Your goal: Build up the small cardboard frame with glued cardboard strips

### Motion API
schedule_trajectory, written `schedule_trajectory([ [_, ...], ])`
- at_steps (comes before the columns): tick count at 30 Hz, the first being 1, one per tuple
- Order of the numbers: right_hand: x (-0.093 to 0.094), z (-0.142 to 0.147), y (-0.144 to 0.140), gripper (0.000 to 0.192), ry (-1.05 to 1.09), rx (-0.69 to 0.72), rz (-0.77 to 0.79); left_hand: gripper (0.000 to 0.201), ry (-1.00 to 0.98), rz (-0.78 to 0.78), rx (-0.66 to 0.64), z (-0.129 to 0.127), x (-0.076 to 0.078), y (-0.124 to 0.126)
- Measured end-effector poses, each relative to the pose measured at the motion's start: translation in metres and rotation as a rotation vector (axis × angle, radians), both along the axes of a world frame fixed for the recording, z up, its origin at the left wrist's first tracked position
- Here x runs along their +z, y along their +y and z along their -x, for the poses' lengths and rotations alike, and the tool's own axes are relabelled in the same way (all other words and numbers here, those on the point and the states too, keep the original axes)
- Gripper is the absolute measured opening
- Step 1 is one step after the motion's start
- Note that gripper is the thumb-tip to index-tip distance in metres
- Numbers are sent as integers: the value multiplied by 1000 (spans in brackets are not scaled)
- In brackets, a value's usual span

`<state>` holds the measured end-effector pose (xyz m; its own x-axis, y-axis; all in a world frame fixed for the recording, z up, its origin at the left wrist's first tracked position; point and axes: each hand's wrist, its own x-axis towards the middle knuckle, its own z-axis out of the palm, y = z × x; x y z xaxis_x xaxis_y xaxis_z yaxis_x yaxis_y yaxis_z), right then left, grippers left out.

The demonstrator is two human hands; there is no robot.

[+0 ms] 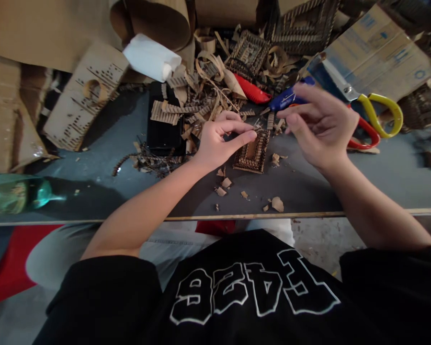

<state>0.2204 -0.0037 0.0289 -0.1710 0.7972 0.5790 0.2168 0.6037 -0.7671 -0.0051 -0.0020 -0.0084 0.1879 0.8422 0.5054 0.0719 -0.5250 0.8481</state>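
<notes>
My left hand [217, 141] rests on the dark table [104, 143], its thumb and fingers pinching the upper left corner of a small rectangular frame of corrugated cardboard strips [253, 155]. My right hand [318, 124] hovers just right of the frame and grips a blue glue gun [285, 99], its nozzle pointing left toward the frame's top edge. Small cardboard scraps [277, 203] lie in front of the frame.
A pile of cardboard strips [204, 76] and woven cardboard pieces [249, 50] fills the back. Scissors with yellow and red handles [371, 115], a red cutter [253, 91], a black box [163, 129], a white bottle [151, 57] and a green bottle [17, 194] lie around. The table's edge [237, 217] runs near me.
</notes>
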Motion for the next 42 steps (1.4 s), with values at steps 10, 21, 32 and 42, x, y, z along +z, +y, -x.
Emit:
schedule_trajectory([
  [10, -6, 16, -13, 20, -91, 75, 130, 31, 30, -23, 68, -7, 1, -10],
  [21, -3, 13, -11, 19, -158, 24, 109, 26, 37, -14, -22, -4, 7, -10],
  [32, 2, 12, -13, 14, -243, 28, 2, 30, 30, 27, -36, -4, 4, -8],
  [42, 2, 11, -13, 11, -320, 25, -219, 30, 39, 38, -36, -2, 3, -7],
])
